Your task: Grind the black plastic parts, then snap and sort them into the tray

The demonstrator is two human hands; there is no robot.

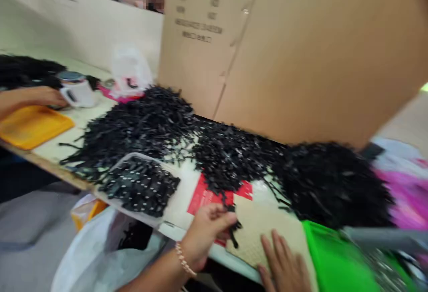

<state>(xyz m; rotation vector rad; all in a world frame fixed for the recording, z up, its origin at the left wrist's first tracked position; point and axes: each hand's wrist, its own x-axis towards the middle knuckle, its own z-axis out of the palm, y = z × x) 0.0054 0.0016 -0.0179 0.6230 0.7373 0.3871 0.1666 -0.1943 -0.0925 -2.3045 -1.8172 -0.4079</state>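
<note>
The left hand (214,227) is closed in a pinch, thumb against fingers, on a black strip (233,234) at the left edge of the mat (249,225). Whether it holds one strip or several cannot be told. The right hand (284,265) is open, palm down, fingers slightly spread, at the near right part of the mat. No item is visible in it; contact pressure cannot be told.

Hazards:

1. Dropped strip. Cause: the pinch takes in only a short part of the strip, and its lower end hangs free. The front edge of the counter (219,256) is close to the mat's near left corner, so a loosened strip could fall to the floor.

2. Mixed stock. Cause: the middle pile (230,154) behind the mat spreads onto the red sheet (203,194) and nearly meets the left pile (133,118) and right pile (331,180). A sleeve or wrist could drag strips across.

3. Tipped tray. Cause: the clear tray (138,187), left of the mat, lies at the counter's front edge. An elbow knock could spill its pieces, possibly into the bag (90,252) below.

4. Shifted mat. Cause: sideways push from the right hand could move the mat against the green bin (337,256) to its right.
</note>
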